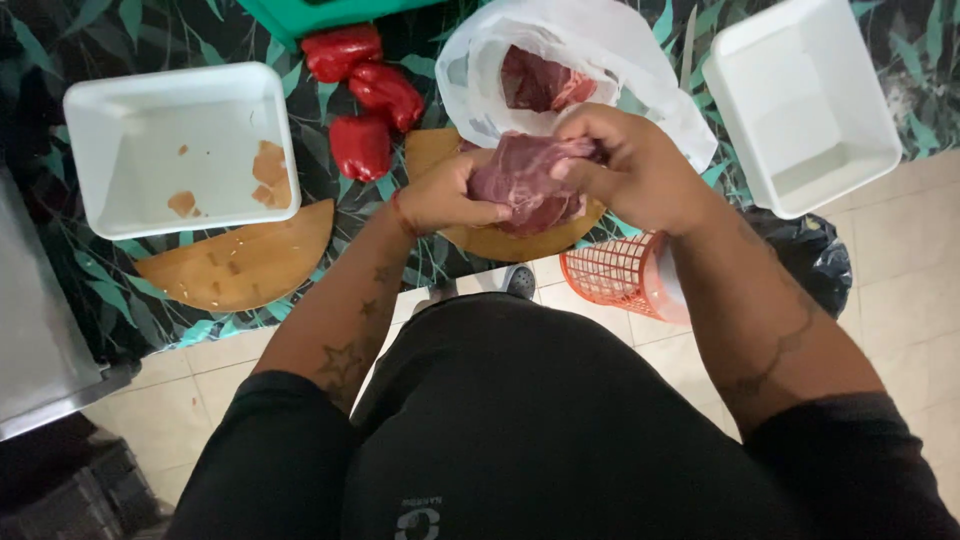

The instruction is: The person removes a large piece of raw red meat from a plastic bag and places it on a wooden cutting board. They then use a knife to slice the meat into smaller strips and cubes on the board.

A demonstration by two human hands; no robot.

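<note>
A leaf-patterned tablecloth (60, 40) covers the table above a pale tiled floor (900, 240), evenly lit.

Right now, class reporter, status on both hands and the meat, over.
Left hand and right hand both gripping raw red meat slab above round wooden board. White plastic bag open behind. Nothing blocking.

Left hand (445, 195) and right hand (630, 165) grip raw meat (525, 180)

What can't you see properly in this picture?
- Head view: the round wooden cutting board is mostly hidden by both hands and the raw red meat piece.
- The white plastic bag hides most of the meat inside.
- The green tray is cut off by the top edge.
</note>
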